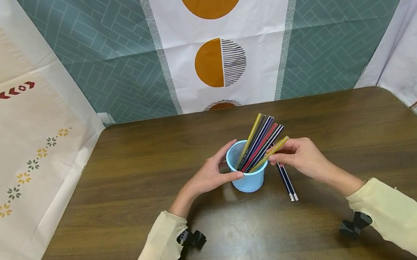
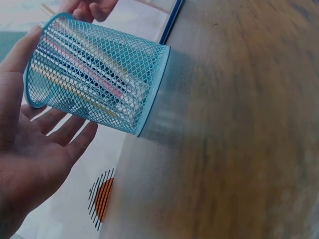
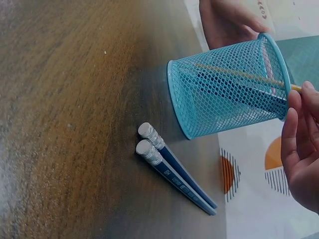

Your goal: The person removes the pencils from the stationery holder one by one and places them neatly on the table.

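Note:
A light blue mesh pencil cup (image 1: 249,184) stands upright on the table. My left hand (image 1: 207,176) holds it from the left, thumb at the front of the rim and fingers round the back. Several pencils (image 1: 258,142) in yellow, black, blue and red lean to the right inside it. At the cup's right rim my right hand (image 1: 307,157) pinches a yellow pencil (image 1: 278,145), whose lower part is inside the cup. Two dark blue pencils (image 3: 179,180) with white erasers lie side by side on the table, right of the cup, partly under the right hand in the head view.
The brown wooden table (image 1: 137,156) has its far edge against a hanging cloth (image 1: 186,76) with orange and striped circles. An embroidered cream cloth (image 1: 21,161) hangs along the left side. Black wrist cameras (image 1: 191,238) are strapped at both sleeves.

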`<state>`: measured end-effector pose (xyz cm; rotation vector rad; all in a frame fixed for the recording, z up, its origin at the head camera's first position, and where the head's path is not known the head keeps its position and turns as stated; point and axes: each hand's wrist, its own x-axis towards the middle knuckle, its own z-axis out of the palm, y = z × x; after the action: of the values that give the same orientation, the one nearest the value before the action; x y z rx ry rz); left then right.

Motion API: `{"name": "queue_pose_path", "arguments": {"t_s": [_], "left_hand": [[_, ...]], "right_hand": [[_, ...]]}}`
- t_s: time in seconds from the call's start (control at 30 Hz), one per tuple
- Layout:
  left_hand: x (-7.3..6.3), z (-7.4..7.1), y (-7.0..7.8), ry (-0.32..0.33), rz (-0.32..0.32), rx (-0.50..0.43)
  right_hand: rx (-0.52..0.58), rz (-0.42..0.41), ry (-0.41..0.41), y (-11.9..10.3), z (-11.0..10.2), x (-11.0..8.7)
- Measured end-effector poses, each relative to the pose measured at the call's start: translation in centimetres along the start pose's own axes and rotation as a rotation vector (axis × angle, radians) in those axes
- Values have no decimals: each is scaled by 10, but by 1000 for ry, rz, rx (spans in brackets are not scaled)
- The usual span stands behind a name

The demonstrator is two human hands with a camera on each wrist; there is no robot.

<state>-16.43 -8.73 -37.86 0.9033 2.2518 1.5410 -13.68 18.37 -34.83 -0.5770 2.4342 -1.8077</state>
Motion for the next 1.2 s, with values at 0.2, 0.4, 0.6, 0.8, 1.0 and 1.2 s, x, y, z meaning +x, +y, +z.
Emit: {"name": "queue_pose_path", "arguments": {"t_s": [0.2,0.4,0.6,0.8,1.0,1.2], "left_hand": [[0,0,0,1,3,-7],[0,0,1,-2,-3,-14],[0,0,2,-1,-6,-11],[0,0,1,2,-3,-10],[0,0,-1,6,-1,-7],[0,1,1,4,2,-11]], "right_hand": [[-36,-21,12,-6,2,-2],[-68,-72,44,-12,2,-3],[-77,-107,40,-18,1,-4],[-95,-120,55,-25,3,-5],[-159,-144,118,-31,5,-5],[-180,-144,150,-37,4,-3]]}}
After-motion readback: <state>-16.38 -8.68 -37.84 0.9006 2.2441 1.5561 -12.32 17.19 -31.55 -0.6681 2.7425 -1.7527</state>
